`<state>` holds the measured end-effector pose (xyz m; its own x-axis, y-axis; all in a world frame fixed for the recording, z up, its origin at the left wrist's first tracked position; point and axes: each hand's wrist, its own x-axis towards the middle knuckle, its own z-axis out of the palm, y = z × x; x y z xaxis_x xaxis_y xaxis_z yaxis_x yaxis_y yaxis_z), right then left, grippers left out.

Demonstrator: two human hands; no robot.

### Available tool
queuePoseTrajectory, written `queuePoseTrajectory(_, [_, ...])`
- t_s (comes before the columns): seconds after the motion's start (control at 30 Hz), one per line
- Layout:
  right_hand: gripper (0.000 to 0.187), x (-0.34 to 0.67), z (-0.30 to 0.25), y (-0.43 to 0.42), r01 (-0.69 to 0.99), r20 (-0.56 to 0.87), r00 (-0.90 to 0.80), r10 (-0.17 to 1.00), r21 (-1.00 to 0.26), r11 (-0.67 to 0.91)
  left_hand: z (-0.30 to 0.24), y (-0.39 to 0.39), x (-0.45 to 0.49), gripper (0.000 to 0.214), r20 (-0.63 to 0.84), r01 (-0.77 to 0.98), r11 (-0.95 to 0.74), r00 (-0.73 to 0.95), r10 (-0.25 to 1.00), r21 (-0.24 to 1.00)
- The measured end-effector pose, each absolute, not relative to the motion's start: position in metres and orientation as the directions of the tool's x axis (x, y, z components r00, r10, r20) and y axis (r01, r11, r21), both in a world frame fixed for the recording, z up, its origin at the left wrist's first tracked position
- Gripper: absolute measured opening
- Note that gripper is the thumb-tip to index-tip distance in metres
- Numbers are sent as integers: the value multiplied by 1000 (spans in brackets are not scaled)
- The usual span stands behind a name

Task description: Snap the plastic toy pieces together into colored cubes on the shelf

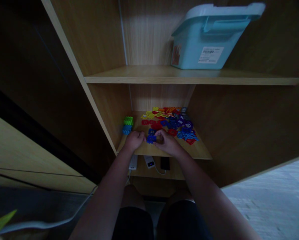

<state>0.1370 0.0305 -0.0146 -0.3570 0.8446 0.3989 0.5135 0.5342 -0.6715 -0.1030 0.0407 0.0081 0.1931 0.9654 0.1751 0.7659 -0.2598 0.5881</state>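
A blue plastic interlocking tile (151, 139) with toothed edges is held between my two hands, low over the front of the shelf. My left hand (135, 139) is closed, its fingertips at the tile's left edge. On the right edge, my right hand (167, 142) grips with thumb and curled fingers. Just behind lies a darker blue windowed tile (151, 132); whether the two tiles are joined I cannot tell. Beyond spreads a loose pile of tiles: red ones (156, 125), yellow ones (149, 115), dark blue ones (173, 123) and light blue ones (186, 134).
Green tiles (128, 120) and blue tiles (127, 129) stand stacked by the left cabinet wall. A teal lidded bin (201, 43) sits on the upper shelf (149, 80). Below are a white power bank (149, 161), a black device (165, 163) and cables.
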Motion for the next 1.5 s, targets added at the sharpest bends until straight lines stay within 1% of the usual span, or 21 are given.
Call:
queuePoseTrajectory(0.43, [39, 137, -16, 31, 511, 422, -383, 822, -645, 569, 6, 41, -104, 58, 181, 749, -274, 206, 962, 604])
queuePoseTrajectory(0.6, [43, 138, -15, 31, 515, 419, -394, 818, -637, 574, 8, 40, -103, 57, 176, 743, -273, 209, 962, 611])
queuePoseTrajectory(0.93, [50, 138, -20, 35, 498, 434, -380, 817, -649, 576, 11, 38, -102, 57, 142, 728, -265, 227, 964, 632])
queuePoseTrajectory(1.1, [50, 139, -20, 36, 472, 427, -387, 817, -670, 573, 11, 39, -102, 57, 137, 729, -258, 222, 965, 634])
queuePoseTrajectory(1.5, [51, 139, -20, 37, 486, 415, -381, 826, -670, 561, 8, 41, -103, 55, 148, 734, -276, 236, 960, 620])
